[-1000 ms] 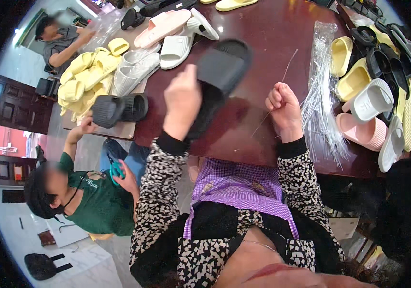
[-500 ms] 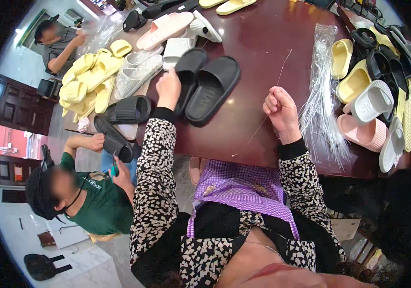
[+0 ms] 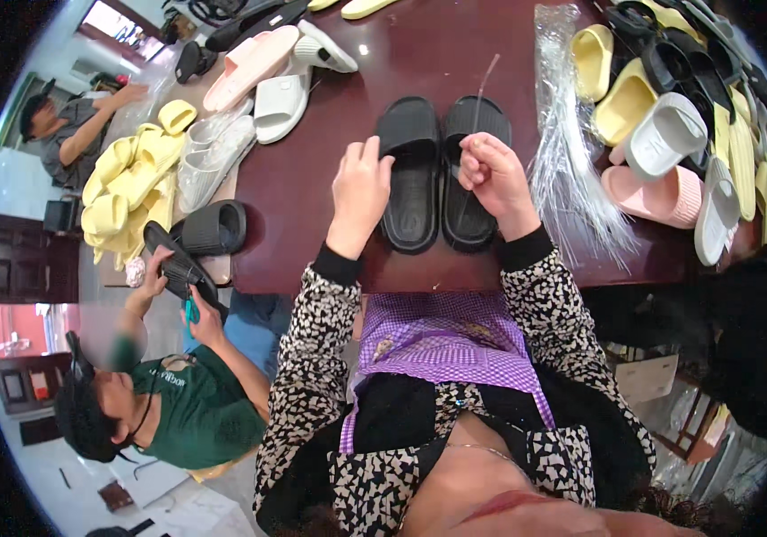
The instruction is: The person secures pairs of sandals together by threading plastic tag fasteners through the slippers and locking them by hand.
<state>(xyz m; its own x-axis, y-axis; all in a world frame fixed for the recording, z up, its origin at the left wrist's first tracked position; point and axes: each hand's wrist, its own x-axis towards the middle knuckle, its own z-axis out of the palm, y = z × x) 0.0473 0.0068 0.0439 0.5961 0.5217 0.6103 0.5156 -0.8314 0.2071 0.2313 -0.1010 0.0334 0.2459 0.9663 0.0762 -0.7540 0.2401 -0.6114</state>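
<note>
Two black slide slippers lie side by side on the dark red table in front of me, toes pointing away. My left hand (image 3: pixel 362 192) rests against the outer edge of the left slipper (image 3: pixel 412 201), fingers stretched forward and thumb a little apart. Above the right slipper (image 3: pixel 469 225), my right hand (image 3: pixel 494 179) is closed in a pinch on a thin clear strand (image 3: pixel 488 80), whose end sticks up past the slipper's strap. The strand's lower part is hard to make out.
A bundle of clear strands (image 3: pixel 567 161) lies to the right, beside a heap of mixed slippers (image 3: pixel 665 134). Yellow slippers (image 3: pixel 133 170), a white slide (image 3: pixel 281 107) and a pink slide (image 3: pixel 249 67) lie at left. A co-worker in green (image 3: pixel 200 412) holds a black slipper (image 3: pixel 179 264) and scissors.
The two black slippers have moved right and now stand straight before me. My left hand has shifted right with them; my right hand has brought the strand over the right slipper.
</note>
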